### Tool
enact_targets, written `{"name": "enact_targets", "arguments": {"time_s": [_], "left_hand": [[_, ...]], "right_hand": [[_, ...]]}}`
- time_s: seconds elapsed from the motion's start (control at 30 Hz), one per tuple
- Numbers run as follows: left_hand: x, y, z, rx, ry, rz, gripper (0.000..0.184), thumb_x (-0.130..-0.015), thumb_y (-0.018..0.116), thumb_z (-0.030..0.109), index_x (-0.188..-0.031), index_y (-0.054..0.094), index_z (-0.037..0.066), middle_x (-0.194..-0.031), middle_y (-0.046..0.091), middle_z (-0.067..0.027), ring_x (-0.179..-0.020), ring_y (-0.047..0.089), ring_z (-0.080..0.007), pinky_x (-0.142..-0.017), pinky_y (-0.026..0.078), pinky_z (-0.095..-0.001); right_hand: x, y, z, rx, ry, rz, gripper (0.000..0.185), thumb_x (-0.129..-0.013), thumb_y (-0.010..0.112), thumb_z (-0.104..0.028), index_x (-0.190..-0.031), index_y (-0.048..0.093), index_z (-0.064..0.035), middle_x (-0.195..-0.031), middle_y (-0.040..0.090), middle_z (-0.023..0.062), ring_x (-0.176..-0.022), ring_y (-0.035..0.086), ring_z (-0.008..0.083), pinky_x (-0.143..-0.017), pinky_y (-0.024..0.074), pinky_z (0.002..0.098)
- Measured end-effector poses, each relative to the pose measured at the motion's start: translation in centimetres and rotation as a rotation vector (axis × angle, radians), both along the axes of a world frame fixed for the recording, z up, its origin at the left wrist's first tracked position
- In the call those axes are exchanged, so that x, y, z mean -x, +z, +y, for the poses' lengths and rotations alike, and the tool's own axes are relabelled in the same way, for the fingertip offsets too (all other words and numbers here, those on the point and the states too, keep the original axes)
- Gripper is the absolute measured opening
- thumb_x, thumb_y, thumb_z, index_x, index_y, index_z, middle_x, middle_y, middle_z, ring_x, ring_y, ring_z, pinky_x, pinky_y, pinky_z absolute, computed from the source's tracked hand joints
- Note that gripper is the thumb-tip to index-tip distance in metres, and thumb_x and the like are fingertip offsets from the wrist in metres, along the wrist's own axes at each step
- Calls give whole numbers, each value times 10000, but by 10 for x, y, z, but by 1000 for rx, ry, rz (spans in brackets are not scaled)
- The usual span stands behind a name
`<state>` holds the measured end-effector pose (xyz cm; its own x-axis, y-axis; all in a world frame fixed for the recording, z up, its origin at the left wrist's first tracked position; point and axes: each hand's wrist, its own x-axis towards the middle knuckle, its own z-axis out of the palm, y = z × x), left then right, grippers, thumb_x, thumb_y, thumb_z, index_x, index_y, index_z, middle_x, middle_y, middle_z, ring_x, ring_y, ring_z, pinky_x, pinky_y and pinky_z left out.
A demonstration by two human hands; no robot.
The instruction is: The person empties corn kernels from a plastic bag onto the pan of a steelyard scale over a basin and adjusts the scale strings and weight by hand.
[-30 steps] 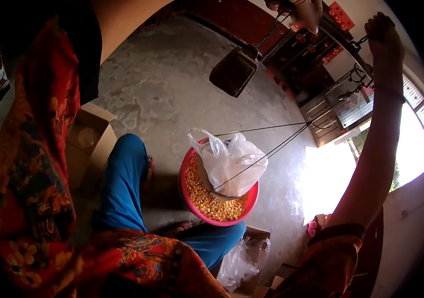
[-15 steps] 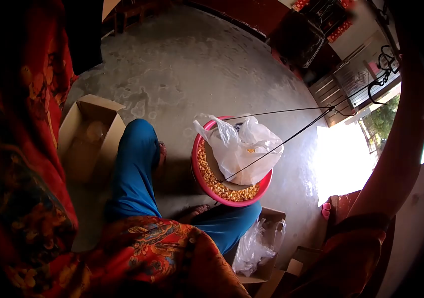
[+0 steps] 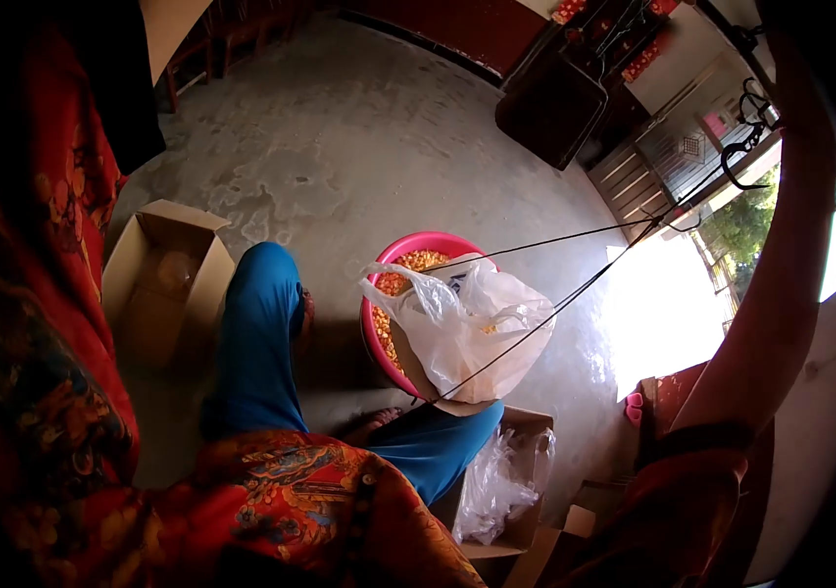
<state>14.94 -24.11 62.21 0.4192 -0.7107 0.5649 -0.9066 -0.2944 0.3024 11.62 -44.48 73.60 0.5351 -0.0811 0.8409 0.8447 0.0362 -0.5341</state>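
A whitish plastic bag (image 3: 496,333) rests on a shallow pan (image 3: 418,367) hung from thin dark cords (image 3: 575,284). The cords meet at a knot below black metal hooks (image 3: 743,162) at the upper right. Beneath the pan stands a pink tub (image 3: 371,338) with yellow-orange grains (image 3: 422,261) that look like corn. My right forearm (image 3: 771,323) reaches upward along the right side, nearest the hooks, but the hand itself is out of view. On the left only my red patterned sleeve (image 3: 65,196) shows; my left hand is outside the picture.
An open cardboard box (image 3: 158,284) stands left of my blue-clad knee. Another box (image 3: 536,510) with crumpled clear plastic bags (image 3: 496,490) sits by my other leg. Pink slippers (image 3: 635,409) lie near a bright doorway, and dark furniture (image 3: 555,113) stands at the back.
The pan and bag have swung toward me relative to the tub, overhanging its near rim and uncovering grains at the far side. The whole view has shifted slightly.
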Motion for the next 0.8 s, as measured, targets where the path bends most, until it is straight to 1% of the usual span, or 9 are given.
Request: {"name": "enact_targets", "arguments": {"time_s": [0.03, 0.07, 0.2, 0.23, 0.27, 0.4, 0.57, 0.63, 0.8], "left_hand": [[1, 2, -1, 0, -1, -4, 335, -791, 626, 321, -973, 654, 41, -835, 648, -148, -776, 599, -259, -702, 446, -367], [5, 4, -5, -7, -1, -15, 335, -793, 623, 322, -974, 654, 42, -838, 648, -149, -779, 599, -260, -704, 446, -368], [14, 11, -8, -31, -9, -59, 337, -801, 613, 325, -982, 653, 43, -848, 648, -151, -790, 599, -262, -712, 445, -369], [15, 15, -8, -32, -11, -68, 338, -803, 611, 326, -983, 653, 43, -851, 648, -152, -793, 599, -262, -714, 445, -369], [16, 18, -9, -34, -11, -87, 338, -805, 608, 327, -985, 652, 44, -853, 648, -153, -796, 600, -263, -716, 445, -370], [23, 31, -19, -52, 1, -167, 341, -814, 599, 330, -992, 652, 45, -863, 648, -155, -807, 600, -265, -724, 444, -371], [20, 41, -32, -75, 31, -252, 344, -824, 586, 334, -1001, 650, 47, -876, 648, -158, -822, 601, -267, -734, 443, -373], [36, 41, -39, -111, 160, -337, 350, -848, 548, 328, -1046, 632, 53, -958, 637, -172, -908, 592, -321, -796, 436, -403], [25, 36, -63, -112, 120, -328, 341, -850, 549, 323, -1034, 631, 47, -932, 628, -162, -877, 580, -304, -769, 429, -392]], "right_hand": [[-7, 6, -17, 22, 144, 42, 236, -932, 368, -163, -727, 468, -100, -522, 311, -55, -424, 271, 78, -376, 213, 222], [-1, 3, -21, -80, 139, 49, 232, -937, 365, -178, -746, 473, -103, -522, 298, -58, -422, 272, 79, -378, 210, 220], [7, -11, -16, 20, 230, 52, 193, -932, 390, -175, -780, 480, -96, -525, 281, -64, -416, 271, 78, -378, 214, 222], [10, -12, -32, 563, -353, -187, 155, -827, 408, -68, -946, 500, -32, -669, 428, -5, -575, 404, 100, -556, 324, 227], [14, -13, -49, 900, -1018, -529, 402, -722, 427, 38, -1112, 521, 33, -813, 574, 54, -734, 537, 123, -734, 433, 232], [29, -12, -38, 926, -1127, -516, 379, -730, 404, 76, -1094, 504, 50, -806, 550, 32, -736, 521, 101, -692, 424, 212], [11, -13, -37, 541, -372, -195, 352, -707, 362, 164, -1034, 459, 78, -760, 387, 9, -674, 353, 70, -599, 332, 180], [8, -13, -42, 376, -134, -80, 346, -708, 357, 174, -1029, 451, 84, -761, 366, 10, -670, 335, 67, -596, 325, 177], [9, -9, -67, 229, -124, -26, 339, -738, 375, 140, -1062, 455, 85, -811, 428, 36, -712, 409, 83, -671, 380, 192]]}}
